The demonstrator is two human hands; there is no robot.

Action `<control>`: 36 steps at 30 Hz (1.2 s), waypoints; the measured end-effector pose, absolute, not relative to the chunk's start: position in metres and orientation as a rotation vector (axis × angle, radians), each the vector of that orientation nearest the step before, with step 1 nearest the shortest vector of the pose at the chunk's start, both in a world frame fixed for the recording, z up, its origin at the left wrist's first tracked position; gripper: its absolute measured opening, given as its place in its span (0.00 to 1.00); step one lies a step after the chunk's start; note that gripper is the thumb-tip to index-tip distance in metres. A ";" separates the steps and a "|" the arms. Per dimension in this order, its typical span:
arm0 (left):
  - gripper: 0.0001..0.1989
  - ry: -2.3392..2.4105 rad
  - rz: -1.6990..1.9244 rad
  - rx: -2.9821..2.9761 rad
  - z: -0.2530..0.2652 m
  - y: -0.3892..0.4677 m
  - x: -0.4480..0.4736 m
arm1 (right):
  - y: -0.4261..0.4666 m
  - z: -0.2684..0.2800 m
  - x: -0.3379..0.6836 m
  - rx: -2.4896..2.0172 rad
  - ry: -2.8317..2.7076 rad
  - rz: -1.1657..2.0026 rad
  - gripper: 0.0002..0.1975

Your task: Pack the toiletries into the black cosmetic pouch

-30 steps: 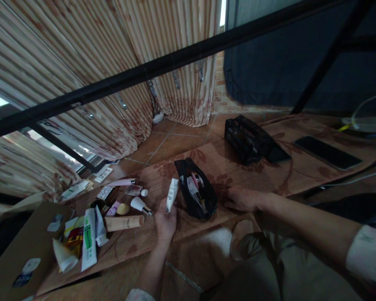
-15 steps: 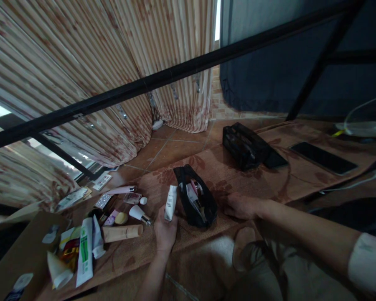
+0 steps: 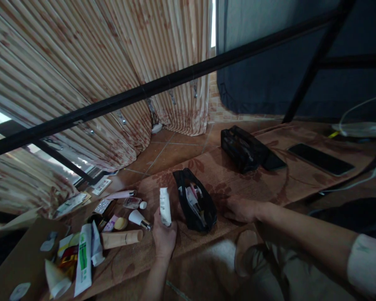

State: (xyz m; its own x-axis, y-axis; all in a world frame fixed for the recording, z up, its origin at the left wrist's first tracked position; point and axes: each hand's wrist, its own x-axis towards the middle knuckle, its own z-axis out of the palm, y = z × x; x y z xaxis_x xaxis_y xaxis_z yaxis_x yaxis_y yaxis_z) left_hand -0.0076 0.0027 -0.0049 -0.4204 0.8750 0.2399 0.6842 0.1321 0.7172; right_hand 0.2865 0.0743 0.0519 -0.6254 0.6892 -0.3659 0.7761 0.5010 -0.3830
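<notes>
My left hand (image 3: pixel 165 238) is closed around a small white tube (image 3: pixel 165 206), held upright above the patterned cloth with its cap upward. Just right of it lies a black zip pouch (image 3: pixel 182 196), unzipped, with several cosmetics inside, some pinkish and clear. My right hand (image 3: pixel 242 209) rests on the cloth beside the pouch's right side, fingers loosely extended in shadow and holding nothing visible. Left of my left hand lie a white-capped bottle (image 3: pixel 138 218), a beige tube (image 3: pixel 120 238), a round yellowish item (image 3: pixel 121 223) and a white-and-green tube (image 3: pixel 84 259).
A second black pouch (image 3: pixel 238 148) and a dark phone (image 3: pixel 321 159) lie on the cloth (image 3: pixel 288 184) to the right. A cardboard box (image 3: pixel 28 255) stands at the left. A dark metal rail (image 3: pixel 181 75) crosses before the curtains (image 3: pixel 90 54). A white cable (image 3: pixel 363 177) trails at the right.
My left hand has shifted slightly left with the white tube, turning it more upright. My right hand stays beside the pouch. The whole view has shifted a little.
</notes>
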 end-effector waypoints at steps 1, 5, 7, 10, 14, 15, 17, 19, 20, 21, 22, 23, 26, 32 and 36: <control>0.29 2.180 1.160 1.529 -0.005 0.003 -0.008 | 0.074 0.052 0.286 1.278 2.570 -0.787 0.15; 0.29 2.222 1.143 1.522 -0.007 0.004 -0.009 | 0.073 0.056 0.286 1.277 2.590 -0.785 0.15; 0.29 2.230 1.133 1.521 -0.007 0.004 -0.010 | 0.072 0.057 0.286 1.276 2.587 -0.777 0.15; 0.28 2.243 1.102 1.507 -0.006 0.004 -0.010 | 0.072 0.059 0.285 1.293 2.574 -0.789 0.14; 0.26 2.256 1.077 1.482 -0.006 0.004 -0.011 | 0.072 0.059 0.285 1.269 2.596 -0.799 0.14; 0.26 2.256 1.083 1.488 -0.006 0.004 -0.011 | 0.073 0.059 0.285 1.263 2.594 -0.785 0.14; 0.26 2.257 1.092 1.505 -0.006 0.003 -0.011 | 0.073 0.059 0.285 1.264 2.581 -0.760 0.14; 0.26 2.266 1.083 1.504 -0.006 0.003 -0.010 | 0.073 0.060 0.285 1.264 2.575 -0.755 0.14; 0.26 2.267 1.076 1.501 -0.005 0.002 -0.010 | 0.073 0.060 0.285 1.261 2.579 -0.758 0.14; 0.26 2.266 1.071 1.502 -0.004 0.002 -0.010 | 0.073 0.061 0.284 1.258 2.583 -0.764 0.14; 0.26 2.264 1.071 1.503 -0.004 0.002 -0.010 | 0.072 0.061 0.284 1.257 2.586 -0.772 0.14; 0.26 2.258 1.079 1.507 -0.003 0.002 -0.009 | 0.072 0.061 0.284 1.257 2.586 -0.779 0.14; 0.26 2.210 1.143 1.535 -0.002 0.002 -0.009 | 0.072 0.059 0.284 1.279 2.573 -0.777 0.14; 0.25 2.172 1.199 1.553 -0.004 0.001 -0.009 | 0.073 0.057 0.286 1.249 2.613 -0.790 0.14; 0.24 2.157 1.234 1.569 -0.005 0.002 -0.010 | 0.073 0.055 0.287 1.260 2.600 -0.785 0.15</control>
